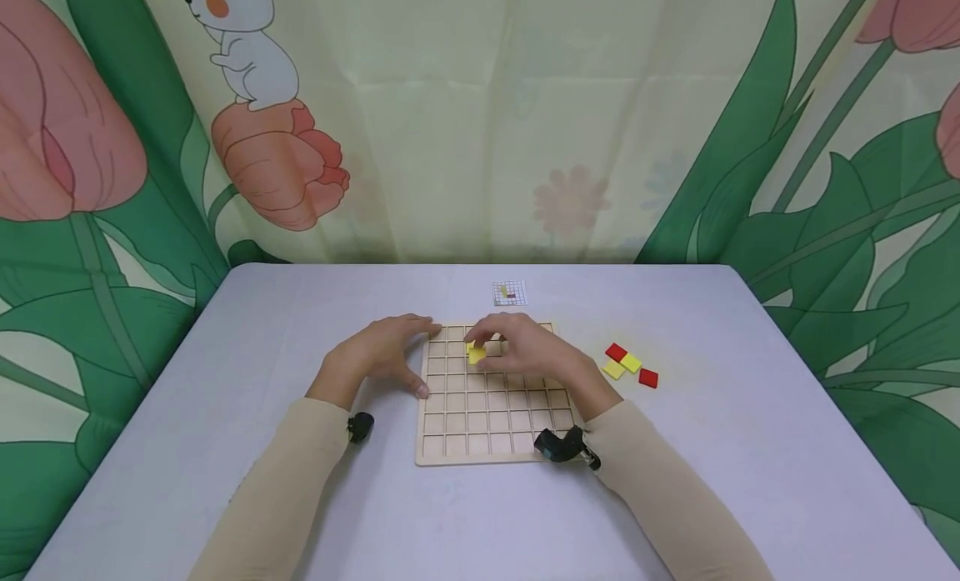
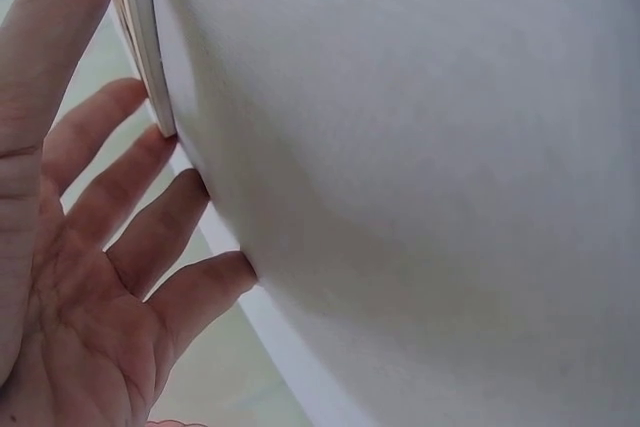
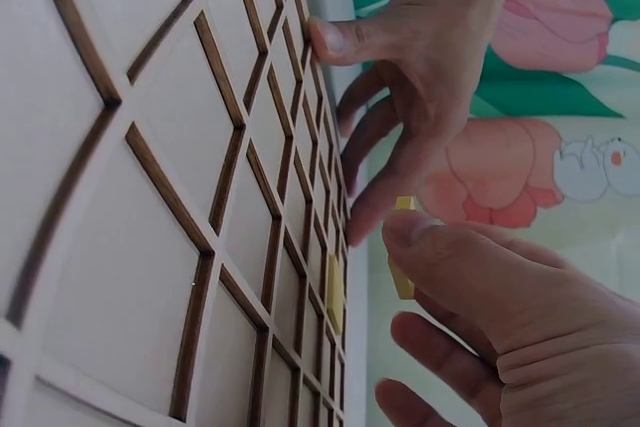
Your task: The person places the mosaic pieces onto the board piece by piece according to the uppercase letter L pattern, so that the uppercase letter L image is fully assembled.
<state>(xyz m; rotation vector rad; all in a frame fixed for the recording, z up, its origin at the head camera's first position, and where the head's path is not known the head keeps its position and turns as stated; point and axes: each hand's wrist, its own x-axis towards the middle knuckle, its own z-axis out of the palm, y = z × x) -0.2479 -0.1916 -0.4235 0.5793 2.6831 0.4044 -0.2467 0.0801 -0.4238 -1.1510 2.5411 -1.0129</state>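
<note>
A wooden grid board [image 1: 487, 420] lies on the table. My left hand [image 1: 381, 352] rests at its left edge, thumb and fingers spread; in the left wrist view the fingertips touch the board's side and the tabletop. Over the upper left part of the board, my right hand [image 1: 528, 345] pinches a yellow square tile [image 3: 403, 282] between thumb and finger, raised off the grid. Another yellow tile [image 3: 335, 294] sits in a cell near the far edge. In the head view the two yellow tiles overlap beside the right fingertips.
Right of the board lie loose tiles: a red tile [image 1: 616, 352], a yellow tile [image 1: 631, 363], a second yellow tile [image 1: 613, 369] and another red tile [image 1: 648, 378]. A small printed grid card [image 1: 510, 293] lies behind the board. A patterned curtain [image 1: 480, 147] hangs behind the table.
</note>
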